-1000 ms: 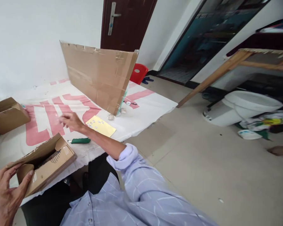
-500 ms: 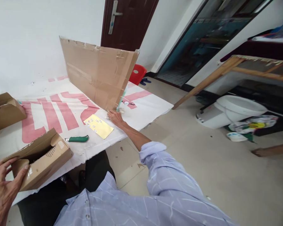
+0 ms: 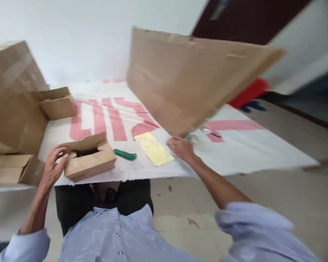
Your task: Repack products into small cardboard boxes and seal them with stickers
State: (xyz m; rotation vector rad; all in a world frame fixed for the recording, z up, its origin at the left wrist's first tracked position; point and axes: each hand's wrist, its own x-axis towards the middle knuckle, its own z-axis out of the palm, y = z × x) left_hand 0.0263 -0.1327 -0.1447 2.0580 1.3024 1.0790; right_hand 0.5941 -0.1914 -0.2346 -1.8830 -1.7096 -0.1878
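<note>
My left hand (image 3: 53, 165) grips the left end of an open cardboard box (image 3: 91, 160) at the table's front edge, thumb and fingers on its flap. My right hand (image 3: 181, 147) is closed at the bottom corner of a large upright cardboard piece (image 3: 196, 76); what its fingers hold, if anything, is too small to tell. A green utility knife (image 3: 125, 154) lies just right of the small box. Between the knife and my right hand is a yellow card (image 3: 155, 149) with small white pieces on it.
Large box (image 3: 13, 98) on the left, with a small open box (image 3: 58, 103) and another cardboard box (image 3: 12, 169) beside it. Small items (image 3: 210, 132) lie right of the upright cardboard on the white-and-red cloth (image 3: 246, 145). A red chair (image 3: 248, 93) stands behind.
The view has swung left, bringing the large box on the left into sight. My left hand stays on the small box and my right hand stays at the cardboard's lower corner.
</note>
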